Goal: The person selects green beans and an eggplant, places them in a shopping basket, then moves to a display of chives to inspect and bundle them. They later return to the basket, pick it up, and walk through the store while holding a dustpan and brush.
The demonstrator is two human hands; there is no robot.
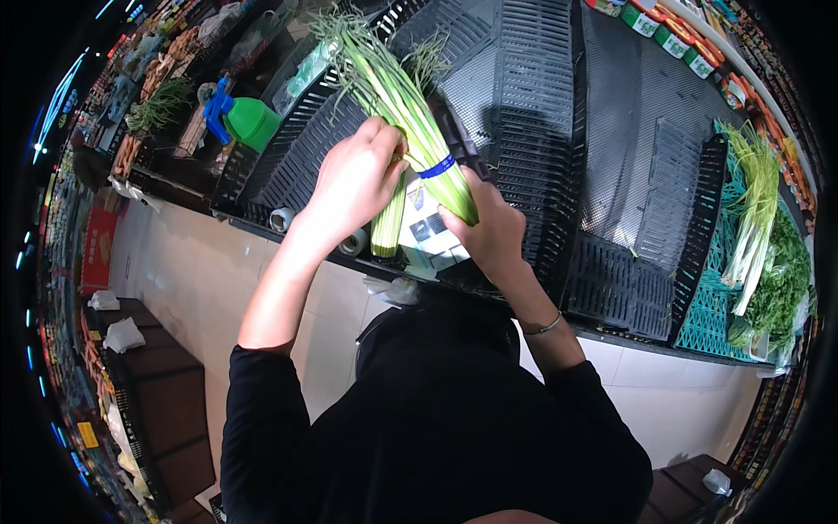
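Note:
A bunch of long green vegetable stalks [419, 124], which look like garlic scapes, slants over a black crate with a blue band [437, 167] around its lower part. My right hand [491, 219] grips its lower end, thumb across the stalks. At the bunch's left edge, my left hand [363, 170] touches it with thumb and fingers curled together; whether they pinch a stalk is hidden. Below the left hand lies a second bunch of stalks [388, 229], partly covered. Beside it is a printed sheet [429, 229]. More thin tangled tips [429, 59] show behind the held bunch.
Black slatted crates [540, 111] fill the display before me. Two rolls [353, 242] sit at its front edge. A green spray bottle [252, 123] with a blue head stands left. At right, a teal crate [704, 327] holds pale-stemmed greens [753, 229] and leafy greens [782, 288].

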